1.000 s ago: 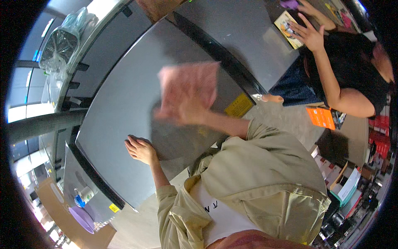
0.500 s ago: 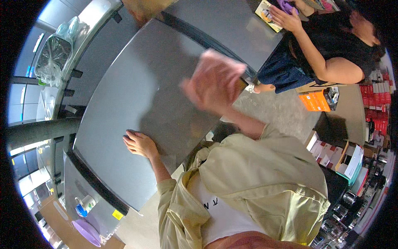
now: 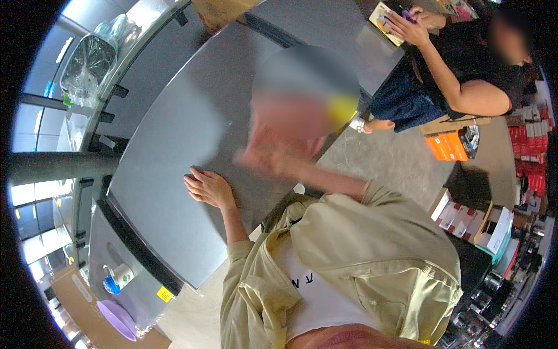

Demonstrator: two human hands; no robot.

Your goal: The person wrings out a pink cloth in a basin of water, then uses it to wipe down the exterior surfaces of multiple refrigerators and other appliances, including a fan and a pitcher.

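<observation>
Pink cloth on the steel desk
Left hand (image 3: 208,188) is lying flat, fingers spread, mid-frame; right hand (image 3: 273,154) is pressing the blurred pink cloth (image 3: 279,131), grip unclear; lower left, a paper cup (image 3: 121,273) is holding something blue.

Orange flat boxes (image 3: 449,145) on the floor at right, beside the other person. Open cartons (image 3: 474,218) of white and red packs lower right. Yellow square label (image 3: 164,294) on the near-left surface edge. Yellow-edged booklet (image 3: 388,20) far right.

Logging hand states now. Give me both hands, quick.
Left hand: open, empty, resting flat on the grey metal surface.
Right hand: motion-blurred against a pink cloth; grip cannot be told.
</observation>
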